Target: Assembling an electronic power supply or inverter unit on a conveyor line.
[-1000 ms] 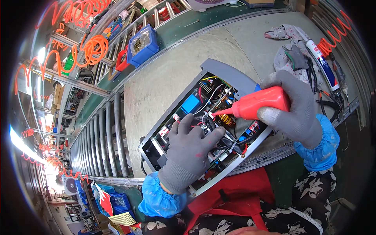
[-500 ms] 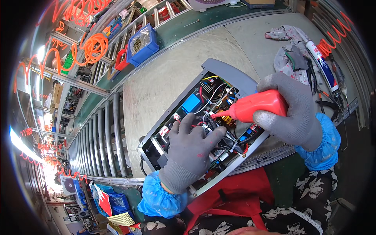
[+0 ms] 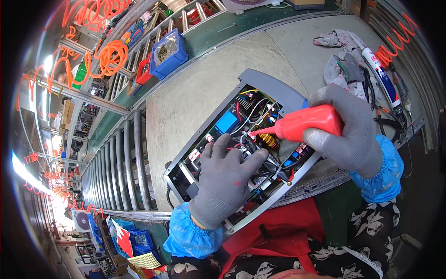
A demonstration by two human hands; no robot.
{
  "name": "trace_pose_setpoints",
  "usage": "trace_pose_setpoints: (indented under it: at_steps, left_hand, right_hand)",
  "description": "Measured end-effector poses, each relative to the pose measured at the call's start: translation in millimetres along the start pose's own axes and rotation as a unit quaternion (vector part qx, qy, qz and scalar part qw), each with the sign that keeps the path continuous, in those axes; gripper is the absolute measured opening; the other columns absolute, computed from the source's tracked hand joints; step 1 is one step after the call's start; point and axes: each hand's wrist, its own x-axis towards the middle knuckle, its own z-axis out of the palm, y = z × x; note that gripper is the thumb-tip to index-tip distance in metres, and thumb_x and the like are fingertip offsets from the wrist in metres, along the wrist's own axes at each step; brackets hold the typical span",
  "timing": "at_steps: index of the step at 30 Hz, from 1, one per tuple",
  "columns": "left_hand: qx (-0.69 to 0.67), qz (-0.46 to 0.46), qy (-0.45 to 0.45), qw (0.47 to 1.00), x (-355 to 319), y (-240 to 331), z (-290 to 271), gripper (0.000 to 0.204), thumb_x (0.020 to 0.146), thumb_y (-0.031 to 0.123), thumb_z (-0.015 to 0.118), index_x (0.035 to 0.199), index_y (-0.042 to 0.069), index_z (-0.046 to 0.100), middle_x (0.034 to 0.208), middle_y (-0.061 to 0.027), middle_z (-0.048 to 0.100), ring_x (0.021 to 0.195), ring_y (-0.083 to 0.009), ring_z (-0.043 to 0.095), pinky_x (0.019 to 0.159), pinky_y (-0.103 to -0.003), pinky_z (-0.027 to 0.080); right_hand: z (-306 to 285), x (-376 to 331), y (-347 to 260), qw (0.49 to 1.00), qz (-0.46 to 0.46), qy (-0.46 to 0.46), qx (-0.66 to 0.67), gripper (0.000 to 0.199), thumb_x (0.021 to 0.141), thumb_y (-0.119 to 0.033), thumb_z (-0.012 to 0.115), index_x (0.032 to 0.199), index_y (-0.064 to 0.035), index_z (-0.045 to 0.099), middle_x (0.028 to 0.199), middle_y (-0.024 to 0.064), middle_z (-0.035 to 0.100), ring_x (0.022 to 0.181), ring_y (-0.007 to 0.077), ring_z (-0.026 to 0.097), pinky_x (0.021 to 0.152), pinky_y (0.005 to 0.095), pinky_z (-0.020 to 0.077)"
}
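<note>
An open grey metal housing (image 3: 272,83) full of wires and circuit parts lies at a slant on the table before me. My right hand (image 3: 350,135), in a grey glove, is wrapped round a red squeeze bottle (image 3: 306,123) held on its side. The bottle's thin nozzle points left into the housing, its tip among the wires by a yellow-wound coil (image 3: 268,139). My left hand (image 3: 225,174), gloved too, rests over the housing's left part with fingers spread among the wires. A blue block (image 3: 226,122) sits just beyond its fingertips. What lies under the palm is hidden.
A roller conveyor (image 3: 118,162) runs off to the left. Beyond the table stands a blue bin (image 3: 169,55) of small metal parts. At the right lie a white-and-blue sealant tube (image 3: 381,76), a stained rag (image 3: 337,74) and pliers (image 3: 388,122). Orange coiled hoses (image 3: 111,56) hang at the upper left.
My right hand and the red bottle have shifted very slightly, the bottle's body now a little lower at the nozzle end. My left hand stays in place.
</note>
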Motion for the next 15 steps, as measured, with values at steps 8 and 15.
trace_pose_setpoints:
  at_steps: [8,15]
  left_hand:
    - [-0.042,-0.004,-0.002,0.999,-6,-1,1,0.05,0.077,0.015,0.066,0.125,0.028,0.06,0.094,-0.012,0.06,0.118,-0.0423,0.051,0.098,-0.063,0.036]
    - [-0.243,-0.052,0.139,0.959,-46,-16,-10,0.047,0.082,0.002,0.056,0.128,0.008,0.059,0.108,-0.0143,0.063,0.112,-0.0341,0.058,0.097,-0.042,0.044]
  right_hand:
    - [-4,-12,-3,0.998,0.005,0.033,0.059,0.045,0.067,-0.023,0.071,0.104,0.0002,0.059,0.086,0.0083,0.063,0.071,0.0159,0.062,0.066,0.0303,0.0494]
    - [-13,-50,-11,0.897,0.164,0.244,0.331,0.035,0.087,-0.028,0.059,0.109,-0.0015,0.061,0.078,0.0035,0.059,0.054,0.0074,0.045,0.047,0.0212,0.0301]
